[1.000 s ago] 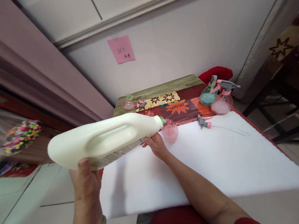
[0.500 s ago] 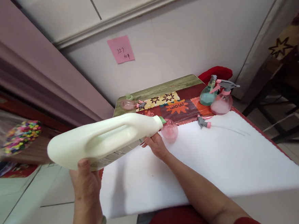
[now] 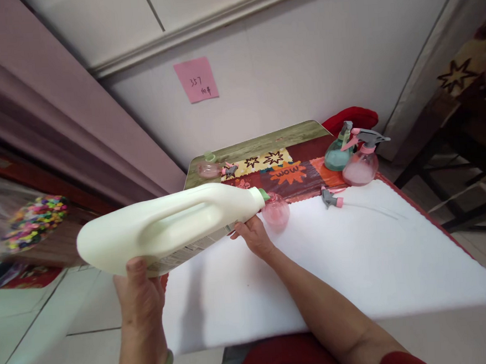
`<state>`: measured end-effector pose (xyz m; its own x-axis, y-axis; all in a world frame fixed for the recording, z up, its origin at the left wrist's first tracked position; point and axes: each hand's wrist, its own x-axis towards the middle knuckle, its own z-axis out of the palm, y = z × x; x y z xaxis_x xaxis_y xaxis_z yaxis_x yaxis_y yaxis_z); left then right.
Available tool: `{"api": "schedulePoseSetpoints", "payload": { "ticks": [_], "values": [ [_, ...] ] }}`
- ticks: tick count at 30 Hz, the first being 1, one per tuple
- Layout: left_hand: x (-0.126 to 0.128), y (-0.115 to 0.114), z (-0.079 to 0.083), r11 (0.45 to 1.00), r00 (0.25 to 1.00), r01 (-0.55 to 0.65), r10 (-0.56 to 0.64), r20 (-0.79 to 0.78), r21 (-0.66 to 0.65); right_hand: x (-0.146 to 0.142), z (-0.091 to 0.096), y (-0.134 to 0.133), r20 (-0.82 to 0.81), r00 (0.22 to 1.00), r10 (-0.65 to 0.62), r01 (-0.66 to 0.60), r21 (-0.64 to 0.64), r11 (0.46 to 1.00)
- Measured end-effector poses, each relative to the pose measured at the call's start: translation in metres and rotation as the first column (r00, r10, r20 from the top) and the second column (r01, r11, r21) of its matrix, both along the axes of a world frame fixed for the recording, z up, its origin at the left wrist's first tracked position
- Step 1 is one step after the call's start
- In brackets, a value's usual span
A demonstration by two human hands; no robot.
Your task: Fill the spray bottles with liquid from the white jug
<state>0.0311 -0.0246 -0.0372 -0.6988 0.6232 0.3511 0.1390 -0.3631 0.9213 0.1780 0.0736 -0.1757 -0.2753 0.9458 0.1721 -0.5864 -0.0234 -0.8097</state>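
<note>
A large pale-green jug (image 3: 146, 225) with a moulded handle is tilted nearly level above the table. My left hand (image 3: 138, 289) is closed on its base, thumb on the near side. My right hand (image 3: 253, 237) grips it from below near the neck, its fingers partly hidden under the jug. The green spout (image 3: 264, 194) is at the mouth of a pink spray-bottle body (image 3: 276, 213) standing upright without its head. Whether liquid is flowing, I cannot make out. A grey and pink spray head (image 3: 330, 198) with a clear tube lies to the right.
A pink spray bottle (image 3: 361, 165) and a green one (image 3: 337, 154) stand at the back right. Another pink bottle (image 3: 209, 169) lies at the back left near a green cap (image 3: 210, 157). White cloth (image 3: 357, 274) covers the table's front. Behind is a wall with a pink note (image 3: 196, 80).
</note>
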Motion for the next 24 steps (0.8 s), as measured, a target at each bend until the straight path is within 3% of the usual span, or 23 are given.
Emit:
{"api": "schedulePoseSetpoints", "payload": {
  "ticks": [24],
  "values": [
    [0.0010,-0.0022,0.0024,1.000,1.000,0.015,-0.014,0.017,-0.018,0.0002,0.0020,-0.0001,0.000,1.000,0.001,-0.001,-0.016,1.000]
  ]
}}
